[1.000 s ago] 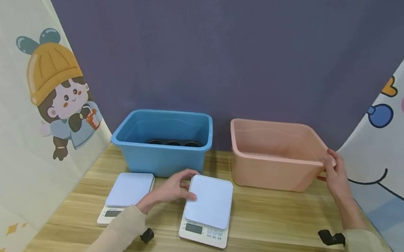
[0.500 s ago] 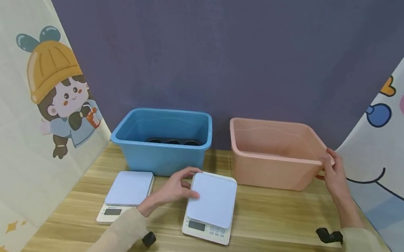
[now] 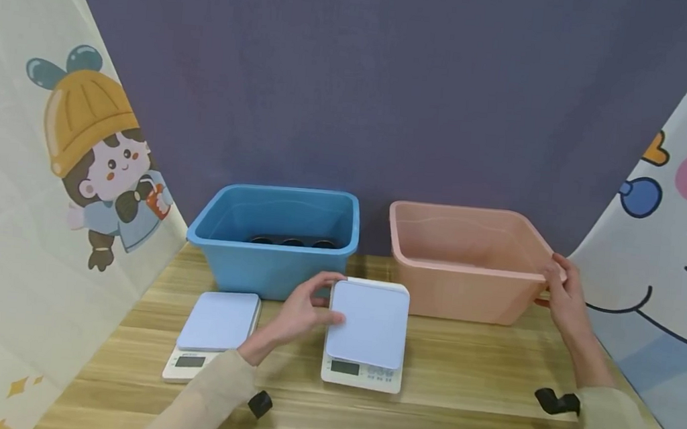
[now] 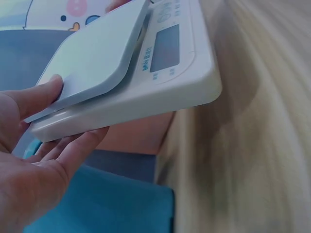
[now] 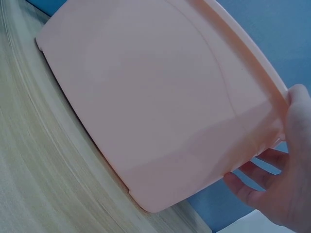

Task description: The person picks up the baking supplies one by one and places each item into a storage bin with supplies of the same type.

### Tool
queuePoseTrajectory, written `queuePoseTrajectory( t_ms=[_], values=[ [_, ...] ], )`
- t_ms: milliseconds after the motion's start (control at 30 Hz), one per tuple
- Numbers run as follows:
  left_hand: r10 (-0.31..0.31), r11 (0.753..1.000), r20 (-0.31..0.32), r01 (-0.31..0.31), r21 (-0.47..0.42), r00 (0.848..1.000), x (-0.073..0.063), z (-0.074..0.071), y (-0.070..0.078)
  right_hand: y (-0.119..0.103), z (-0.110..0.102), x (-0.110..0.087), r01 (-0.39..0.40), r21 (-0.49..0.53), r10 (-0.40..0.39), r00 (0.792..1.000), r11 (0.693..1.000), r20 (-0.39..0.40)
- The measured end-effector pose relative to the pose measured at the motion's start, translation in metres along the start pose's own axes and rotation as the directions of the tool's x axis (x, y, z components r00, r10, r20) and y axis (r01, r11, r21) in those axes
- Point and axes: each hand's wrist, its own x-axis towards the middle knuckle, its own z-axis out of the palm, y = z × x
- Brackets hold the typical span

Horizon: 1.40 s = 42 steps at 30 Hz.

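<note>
My left hand [image 3: 307, 309] grips a white kitchen scale [image 3: 368, 324] by its left side, thumb on the pale weighing plate and fingers beneath. In the left wrist view the scale [image 4: 165, 73] hangs tilted above the table, its grey display facing the camera. At the far right, my right hand [image 3: 568, 299] holds the rim of a pink plastic bin [image 3: 464, 295]. The right wrist view has the thumb over the rim of that bin [image 5: 160, 107] and the fingers under it, near a corner.
Left of the held scale, a second white scale [image 3: 220, 322] lies on the wooden table [image 3: 455, 412]. Behind it stands a blue bin [image 3: 278, 270] with several dark round-topped items [image 3: 293, 242] inside. A dark cloth [image 3: 377, 96] backs the table, with printed side panels.
My left hand has lifted the scale and moved it away from me and slightly right, so it now overlaps the pink bin's front edge. The right hand stays on the bin.
</note>
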Motion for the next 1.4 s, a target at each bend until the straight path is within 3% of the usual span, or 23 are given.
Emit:
queuePoseTrajectory(
  t_ms=[267,833,1400],
  values=[
    [0.100,0.994,-0.083,-0.095,0.062,0.991,0.015,0.001,0.028,0.000,0.002,0.001,0.016,-0.009,-0.016,1.000,1.000,-0.011],
    [0.233,0.972,-0.098,-0.231,0.035,0.967,0.047,0.006,0.073,0.001,0.003,0.003,-0.008,-0.061,0.006,1.000,0.998,-0.022],
    [0.273,0.961,-0.146,-0.278,-0.015,0.951,0.078,0.013,0.100,-0.001,0.002,-0.001,-0.042,-0.068,0.040,0.999,0.997,-0.030]
  ],
)
